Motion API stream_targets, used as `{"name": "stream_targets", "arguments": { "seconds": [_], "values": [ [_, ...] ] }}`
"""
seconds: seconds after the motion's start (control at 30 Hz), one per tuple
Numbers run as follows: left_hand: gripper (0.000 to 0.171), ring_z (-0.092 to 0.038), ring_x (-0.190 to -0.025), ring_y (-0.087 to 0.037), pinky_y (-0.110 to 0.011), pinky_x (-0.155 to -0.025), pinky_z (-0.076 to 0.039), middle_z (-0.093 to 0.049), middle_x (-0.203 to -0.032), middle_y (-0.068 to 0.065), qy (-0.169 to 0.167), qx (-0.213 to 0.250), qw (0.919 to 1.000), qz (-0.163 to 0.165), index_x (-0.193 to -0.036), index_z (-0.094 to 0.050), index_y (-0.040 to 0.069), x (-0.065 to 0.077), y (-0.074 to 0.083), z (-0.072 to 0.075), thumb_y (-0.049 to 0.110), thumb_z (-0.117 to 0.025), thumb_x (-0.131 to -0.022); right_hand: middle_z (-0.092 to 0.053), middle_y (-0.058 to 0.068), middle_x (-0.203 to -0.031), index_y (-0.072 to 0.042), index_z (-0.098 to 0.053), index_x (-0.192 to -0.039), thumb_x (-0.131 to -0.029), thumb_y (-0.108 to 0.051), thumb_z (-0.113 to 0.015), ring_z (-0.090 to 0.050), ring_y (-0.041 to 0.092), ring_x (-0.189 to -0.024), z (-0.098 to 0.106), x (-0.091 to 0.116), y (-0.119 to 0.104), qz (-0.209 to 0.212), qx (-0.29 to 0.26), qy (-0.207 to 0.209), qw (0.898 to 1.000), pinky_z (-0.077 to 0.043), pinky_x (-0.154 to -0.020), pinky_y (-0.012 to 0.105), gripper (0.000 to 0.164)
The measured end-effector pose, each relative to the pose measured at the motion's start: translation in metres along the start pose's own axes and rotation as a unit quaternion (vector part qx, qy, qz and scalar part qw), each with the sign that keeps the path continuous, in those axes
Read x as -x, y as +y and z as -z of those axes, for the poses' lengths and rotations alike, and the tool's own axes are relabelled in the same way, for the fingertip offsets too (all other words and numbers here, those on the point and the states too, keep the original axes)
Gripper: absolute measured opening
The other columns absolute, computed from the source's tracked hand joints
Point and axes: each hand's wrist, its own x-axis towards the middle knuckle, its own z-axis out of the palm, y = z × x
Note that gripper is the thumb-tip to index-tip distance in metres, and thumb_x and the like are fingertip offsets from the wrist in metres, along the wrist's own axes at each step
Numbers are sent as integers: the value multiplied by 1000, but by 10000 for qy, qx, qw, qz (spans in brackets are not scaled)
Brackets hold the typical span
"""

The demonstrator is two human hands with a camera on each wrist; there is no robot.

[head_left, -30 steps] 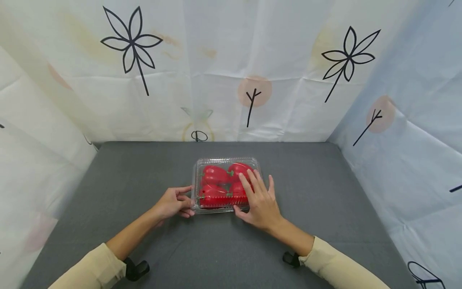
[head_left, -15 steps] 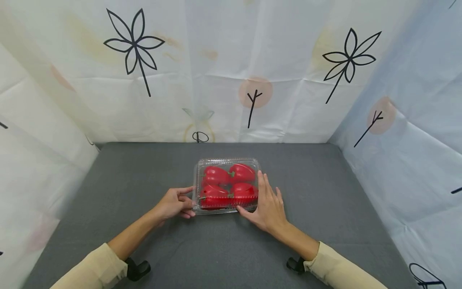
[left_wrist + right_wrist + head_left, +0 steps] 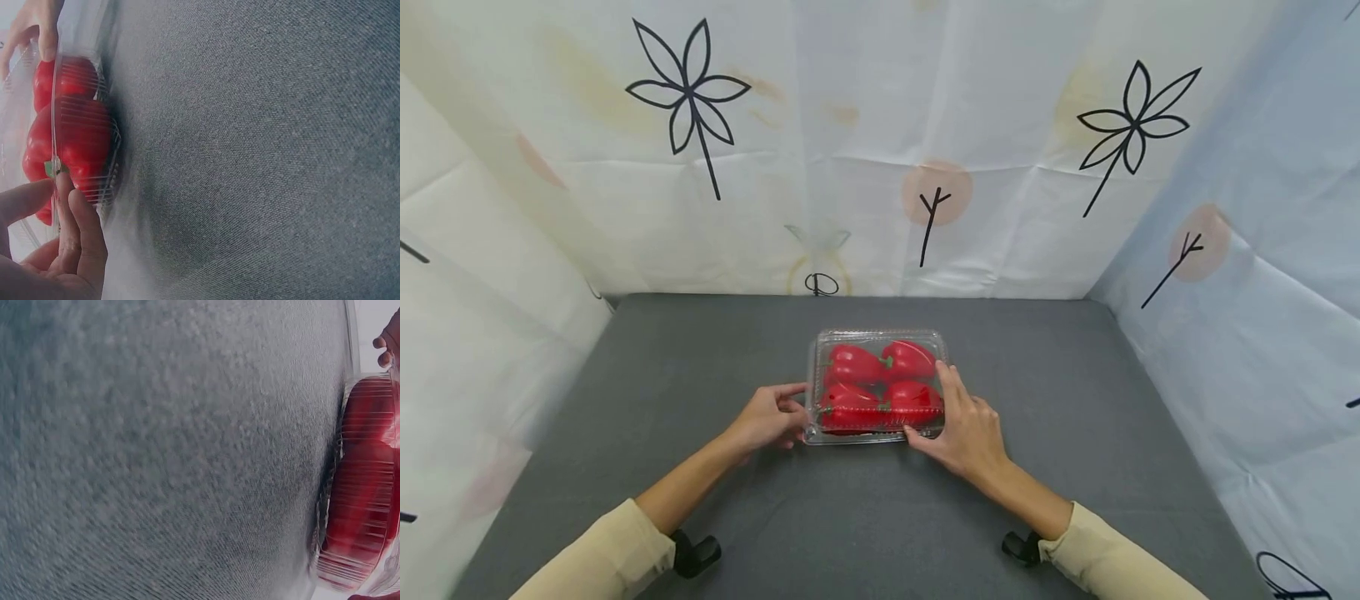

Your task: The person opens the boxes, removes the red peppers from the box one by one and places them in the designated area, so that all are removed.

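A lidded clear plastic clamshell container [image 3: 880,337] sits on the grey table with several red bell peppers [image 3: 854,364] inside. My left hand [image 3: 772,418] pinches its left rim; in the left wrist view, the thumb and fingers [image 3: 84,219] close on the lip from both sides beside a green stem. At the front right corner my right hand [image 3: 964,429] holds the container, thumb along the front rim and fingers bent over the right edge. Only a sliver of that hand shows at the bottom of the right wrist view, where the peppers [image 3: 359,500] appear through the ribbed wall.
Grey cloth covers the table [image 3: 880,525]. White fabric [image 3: 865,125] printed with flowers and trees hangs behind it and along both sides. Dark wrist straps [image 3: 694,556] sit by the cream sleeves [image 3: 602,550].
My right hand has slid from over the lid to the right edge, its fingers now bent there. The left hand keeps its hold on the left rim; the container stays in place.
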Motion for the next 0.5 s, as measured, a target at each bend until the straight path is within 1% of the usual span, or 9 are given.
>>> {"name": "stream_targets", "arguments": {
  "seconds": [0.1, 0.27, 0.37, 0.5],
  "values": [
    [58, -64, -68, -19, -30, -57, -55, -67, -89, -9, 65, 42, 10000, 16, -144, -48, 2, -2, 0, 0, 3, -69, -90, -58, 26, -134, -4, -42, -144, -67, -49, -83, -62, 30, -58, 2, 0, 2, 50, -38, -33, 10000, -56, -54, 43, 98],
    [59, -63, -68, -18, -30, -57, -56, -66, -90, -10, 8, 108, 9999, -22, -145, -46, 0, -3, 5, 0, 1, -69, -91, -59, 24, -134, -4, -43, -143, -67, -43, -84, -53, 22, -53, 6, 0, 5, 134, -107, -118, 9998, -51, -48, 37, 95],
    [59, -63, -68, -18, -31, -57, -56, -66, -89, -10, -33, 123, 9999, -70, -145, -45, -1, -2, 7, 0, 1, -69, -91, -59, 24, -133, -4, -45, -143, -68, -41, -83, -43, 16, -50, 8, 1, 7, 173, -128, -176, 9996, -45, -45, 31, 92],
    [59, -63, -67, -19, -31, -57, -55, -66, -88, -9, -31, 78, 9999, -79, -145, -45, -2, -2, 7, 0, 1, -68, -91, -59, 26, -133, -5, -49, -139, -69, -37, -81, -29, 10, -47, 9, 1, 10, 267, -243, -249, 9990, -33, -42, 24, 84]
  ]
}}
